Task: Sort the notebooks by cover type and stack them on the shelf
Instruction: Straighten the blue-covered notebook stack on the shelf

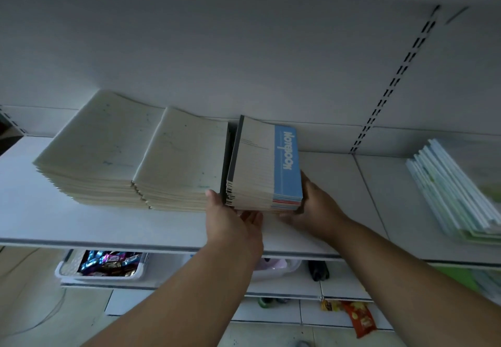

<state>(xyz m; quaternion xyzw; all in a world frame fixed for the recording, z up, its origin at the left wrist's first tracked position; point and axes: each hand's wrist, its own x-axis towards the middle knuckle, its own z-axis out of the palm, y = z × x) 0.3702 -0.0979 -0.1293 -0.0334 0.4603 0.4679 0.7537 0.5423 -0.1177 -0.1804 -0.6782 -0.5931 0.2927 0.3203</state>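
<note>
Centrally, a stack of thin notebooks with black spines and a blue "NOTEBOOK" cover on top (267,168) sits on the white laminate shelf (108,227), its near end gripped between both hands. Left hand (230,216): thumb up against the black spine side, fingers curled under the stack's front corner. Right hand (315,208): pressed along the blue-cover side, fingers wrapped low at the front edge; whether the stack is lifted clear of the shelf cannot be told.

Just beside it on the left, touching or nearly so: a stack of pale cream plain-cover notebooks (181,162). Further left, overlapped by that one: a second, broader cream stack with faint ink marks (95,151). Well apart to the right: a slanted pile of white and pale green notebooks (455,189), partly blurred.

Behind: grey-white back panel (217,48) with a slotted metal upright (393,84).

Below the shelf: a lower white shelf carrying a white plastic basket of foil-wrapped sweets (105,264); an orange snack packet (359,319) hanging near the pale tiled floor (40,319).
</note>
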